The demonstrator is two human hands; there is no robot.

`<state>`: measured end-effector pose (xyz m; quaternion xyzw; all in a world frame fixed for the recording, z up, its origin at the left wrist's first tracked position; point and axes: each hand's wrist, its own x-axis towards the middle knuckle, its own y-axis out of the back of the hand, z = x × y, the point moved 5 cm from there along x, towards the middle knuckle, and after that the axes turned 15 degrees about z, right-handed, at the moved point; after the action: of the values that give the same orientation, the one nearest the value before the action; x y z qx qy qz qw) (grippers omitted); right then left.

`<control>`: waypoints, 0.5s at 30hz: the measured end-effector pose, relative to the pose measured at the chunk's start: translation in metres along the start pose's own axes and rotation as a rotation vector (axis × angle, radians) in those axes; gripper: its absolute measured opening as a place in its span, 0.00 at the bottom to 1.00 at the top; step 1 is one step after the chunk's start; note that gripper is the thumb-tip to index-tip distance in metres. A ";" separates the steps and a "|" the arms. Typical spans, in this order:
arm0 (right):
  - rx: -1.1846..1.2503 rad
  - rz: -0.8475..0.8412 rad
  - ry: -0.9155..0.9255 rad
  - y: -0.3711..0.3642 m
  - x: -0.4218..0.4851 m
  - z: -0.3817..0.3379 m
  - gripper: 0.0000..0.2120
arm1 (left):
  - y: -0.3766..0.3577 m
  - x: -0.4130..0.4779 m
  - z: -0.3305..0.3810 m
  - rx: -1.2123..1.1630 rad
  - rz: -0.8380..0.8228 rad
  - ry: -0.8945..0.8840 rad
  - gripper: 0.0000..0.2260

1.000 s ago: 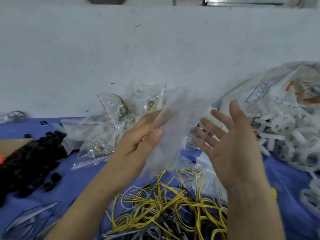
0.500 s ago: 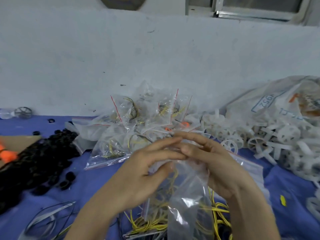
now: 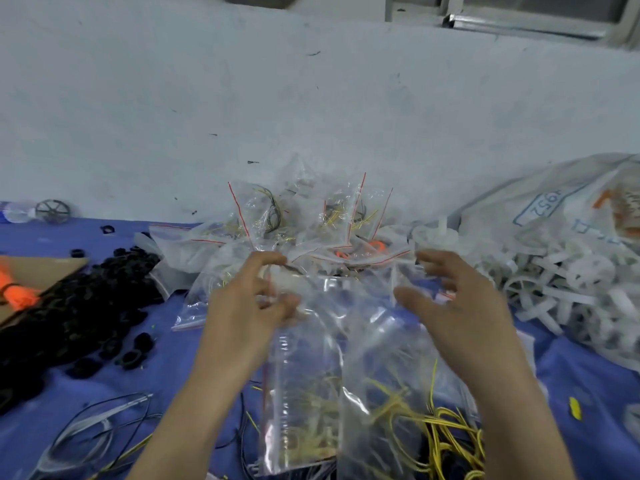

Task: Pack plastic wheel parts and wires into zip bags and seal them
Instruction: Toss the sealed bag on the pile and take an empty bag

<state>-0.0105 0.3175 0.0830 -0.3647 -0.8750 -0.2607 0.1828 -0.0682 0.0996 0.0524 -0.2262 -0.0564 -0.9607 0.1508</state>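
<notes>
Zip bag (image 3: 304, 375): clear, held upright above the table (image 3: 173, 368), mouth uppermost, between both hands.
Left hand (image 3: 242, 306): fingers (image 3: 268, 261) and thumb curled, pinching the bag's upper left edge.
Right hand (image 3: 460, 306): fingers spread, loosely bent at the bag's upper right; I cannot tell whether they hold it.
Yellow wires (image 3: 446, 431): tangled on the table under the bag, showing through it.
Filled bags (image 3: 298, 216): heaped behind, against the wall.
White wheel parts (image 3: 554, 282): piled right, spilling from a sack (image 3: 571, 209).
Black rings (image 3: 69, 313): piled left.
</notes>
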 end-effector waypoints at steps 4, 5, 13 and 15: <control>0.154 0.131 0.220 0.005 -0.018 -0.042 0.06 | 0.025 0.016 -0.019 -0.057 0.135 0.156 0.14; 0.206 0.062 0.257 0.000 -0.025 -0.051 0.05 | 0.028 0.018 -0.020 -0.103 0.168 0.187 0.14; 0.064 -0.355 0.287 -0.067 -0.054 -0.056 0.13 | -0.012 -0.012 0.011 -0.417 0.039 0.307 0.21; 0.112 -0.354 0.246 -0.064 -0.049 -0.051 0.14 | -0.018 -0.018 0.016 -0.434 0.001 0.335 0.19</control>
<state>-0.0177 0.2225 0.0785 -0.1603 -0.9096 -0.2823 0.2593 -0.0521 0.1245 0.0576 -0.0911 0.1765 -0.9743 0.1066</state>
